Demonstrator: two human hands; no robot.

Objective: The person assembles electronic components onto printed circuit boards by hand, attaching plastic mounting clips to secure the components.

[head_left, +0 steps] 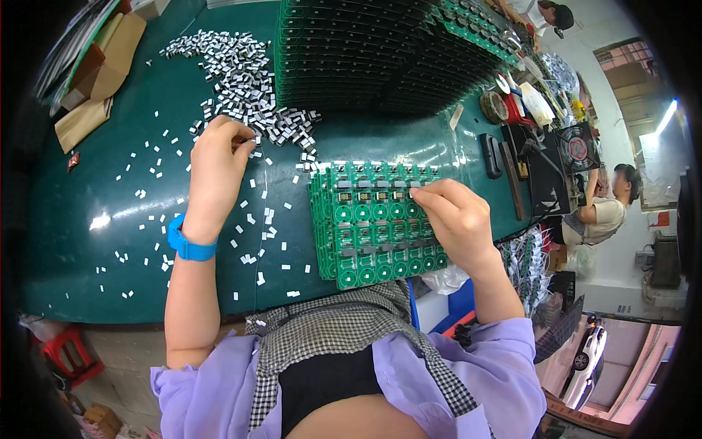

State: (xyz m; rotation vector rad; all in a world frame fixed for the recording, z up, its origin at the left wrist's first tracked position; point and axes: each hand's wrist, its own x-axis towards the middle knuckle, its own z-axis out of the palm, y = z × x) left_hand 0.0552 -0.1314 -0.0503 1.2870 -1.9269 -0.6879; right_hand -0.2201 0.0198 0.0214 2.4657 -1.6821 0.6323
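Head | circuit panel (388,227) face up | units (363,213) lengthwise near-far

Lilac shirt (490,366), sleeves (175,384) to elbows; checked apron (311,333); black top (329,384); 1 blue wristband (193,249) on left.

From head height, one wide fisheye view faces down, close over the green tabletop (73,245).

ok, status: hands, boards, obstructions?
Left hand pinched at parts pile. Right hand at upper right of green circuit boards, contact unclear. Loose white pieces left of boards, none seen blocking.
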